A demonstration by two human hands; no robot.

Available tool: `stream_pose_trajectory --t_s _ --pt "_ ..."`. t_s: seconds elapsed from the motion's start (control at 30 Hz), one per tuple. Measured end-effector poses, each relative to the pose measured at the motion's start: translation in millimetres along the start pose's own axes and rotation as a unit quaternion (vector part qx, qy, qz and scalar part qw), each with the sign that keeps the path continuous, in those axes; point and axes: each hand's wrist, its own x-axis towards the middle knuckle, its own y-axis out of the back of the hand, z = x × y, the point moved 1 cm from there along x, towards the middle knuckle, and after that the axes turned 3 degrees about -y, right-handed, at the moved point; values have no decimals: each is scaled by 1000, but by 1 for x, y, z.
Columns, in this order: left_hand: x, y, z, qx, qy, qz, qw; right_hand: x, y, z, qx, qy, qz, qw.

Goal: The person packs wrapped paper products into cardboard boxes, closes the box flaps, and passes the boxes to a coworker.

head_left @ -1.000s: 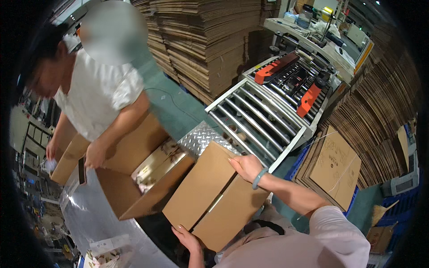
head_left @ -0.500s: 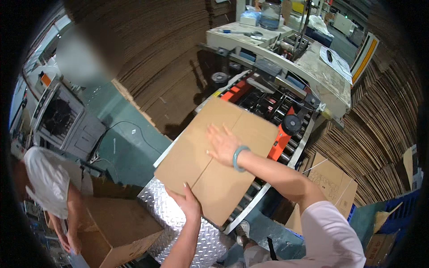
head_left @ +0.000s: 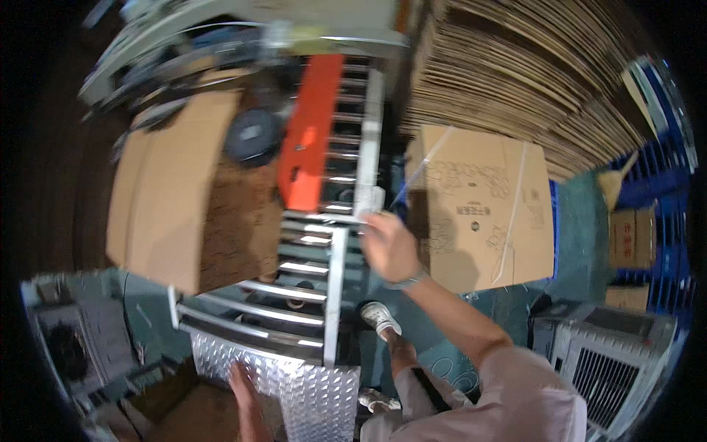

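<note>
A closed cardboard box (head_left: 166,184) sits on the roller conveyor (head_left: 283,295), partly inside the taping machine, beside a black drive wheel (head_left: 252,136). My right hand (head_left: 389,247) is off the box, at the outer side of the conveyor's pale side rail (head_left: 368,162). Its fingers are blurred, so whether they grip anything is unclear. Over the shiny diamond-plate sheet (head_left: 317,401) at the conveyor's near end is my left hand (head_left: 241,384), its fingers stretched out and nothing in it.
An orange guide (head_left: 313,132) runs along the rollers. To the right stands a strapped carton stack (head_left: 486,210), with piled flat cardboard (head_left: 515,81) behind it. A grey vented machine (head_left: 607,376) is at lower right, and an open brown box (head_left: 191,412) at lower left.
My view has swung to the right. Both hands have let go of the box, which has moved further into the machine. My right hand has shifted to the conveyor's outer rail.
</note>
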Motion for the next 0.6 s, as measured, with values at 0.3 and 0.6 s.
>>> stream_pose_trajectory --t_s 0.3,0.6 --pt "-155 -14 -238 372 166 -395 824 -317 78 493 -265 -466 265 801" --pt "-116 -31 -199 279 220 -226 907 -284 -5 355 -150 -471 -38 868"
